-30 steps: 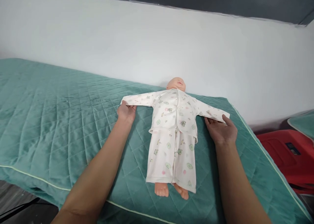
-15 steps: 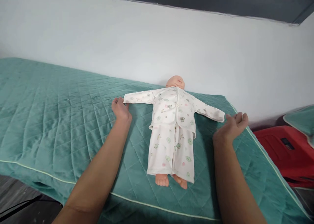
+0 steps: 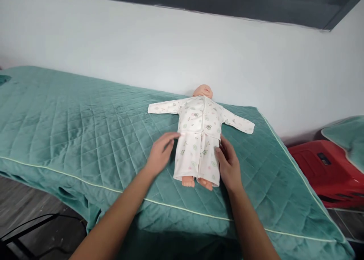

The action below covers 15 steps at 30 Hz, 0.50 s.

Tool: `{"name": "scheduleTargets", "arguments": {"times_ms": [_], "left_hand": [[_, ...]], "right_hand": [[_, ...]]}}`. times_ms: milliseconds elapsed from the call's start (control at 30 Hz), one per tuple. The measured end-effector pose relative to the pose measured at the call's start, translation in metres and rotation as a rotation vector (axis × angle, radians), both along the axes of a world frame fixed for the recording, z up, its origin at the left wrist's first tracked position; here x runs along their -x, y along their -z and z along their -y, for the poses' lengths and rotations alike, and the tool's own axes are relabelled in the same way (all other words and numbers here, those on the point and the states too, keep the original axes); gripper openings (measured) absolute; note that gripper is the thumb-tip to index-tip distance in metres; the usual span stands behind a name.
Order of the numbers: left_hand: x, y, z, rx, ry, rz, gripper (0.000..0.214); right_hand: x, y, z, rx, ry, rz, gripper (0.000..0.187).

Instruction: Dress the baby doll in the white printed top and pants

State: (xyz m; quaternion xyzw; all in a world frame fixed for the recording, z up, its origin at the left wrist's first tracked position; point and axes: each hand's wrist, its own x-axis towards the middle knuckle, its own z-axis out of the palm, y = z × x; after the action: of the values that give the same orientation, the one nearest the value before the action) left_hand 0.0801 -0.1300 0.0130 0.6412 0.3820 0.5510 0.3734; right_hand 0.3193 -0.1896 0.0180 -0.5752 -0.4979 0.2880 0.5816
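Note:
A baby doll (image 3: pixel 203 90) lies on its back, its arms spread wide. It wears a white printed jacket (image 3: pixel 196 115) and matching trousers (image 3: pixel 189 157), with its bare feet showing below the hems. My left hand (image 3: pixel 161 150) is beside the waist on the left, fingers apart, the fingertips at the edge of the clothes. On the other side, my right hand (image 3: pixel 229 161) rests against the trouser leg; its thumb is on the cloth and its fingers reach along the outer edge, partly hidden. Neither hand visibly grips the fabric.
The doll lies on a green quilted cover (image 3: pixel 99 131) with pale piping along its edges. Behind stands a white wall (image 3: pixel 142 43). A red plastic object (image 3: pixel 327 169) sits at the right, partly under green cloth (image 3: pixel 348 138). A black metal frame (image 3: pixel 31 229) is at lower left.
Both hands have left the sleeve cuffs and moved inward and down to the sides of the doll's waist and trousers. The view has shifted slightly; the doll's pose is the same.

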Motion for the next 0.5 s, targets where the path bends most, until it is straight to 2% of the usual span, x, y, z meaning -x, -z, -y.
{"name": "scheduleTargets", "arguments": {"times_ms": [67,133,267,300,400,433,467,500], "left_hand": [[0.006,0.007,0.028,-0.052,0.040,-0.224,0.031],[0.013,0.017,0.057,-0.097,-0.003,-0.378,0.036],[0.029,0.041,0.128,-0.128,-0.126,-0.449,0.037],[0.032,0.049,0.149,-0.129,-0.111,-0.464,0.037],[0.037,0.077,0.213,-0.039,0.034,-0.534,0.042],[0.036,0.087,0.232,0.034,0.135,-0.567,0.043],[0.033,0.096,0.247,0.130,0.278,-0.612,0.043],[0.029,0.103,0.259,0.221,0.422,-0.656,0.041]], "right_hand": [[0.006,0.002,0.026,0.048,0.081,0.053,0.049],[0.011,0.006,0.054,0.077,0.158,0.082,0.050],[0.023,0.026,0.121,0.127,0.234,0.090,0.044],[0.028,0.033,0.139,0.124,0.229,0.105,0.041],[0.049,0.046,0.193,0.060,0.163,0.188,0.024],[0.058,0.047,0.209,0.029,0.079,0.229,0.021],[0.067,0.046,0.223,0.047,-0.039,0.279,0.019],[0.075,0.043,0.235,0.044,-0.097,0.304,0.019]]}}
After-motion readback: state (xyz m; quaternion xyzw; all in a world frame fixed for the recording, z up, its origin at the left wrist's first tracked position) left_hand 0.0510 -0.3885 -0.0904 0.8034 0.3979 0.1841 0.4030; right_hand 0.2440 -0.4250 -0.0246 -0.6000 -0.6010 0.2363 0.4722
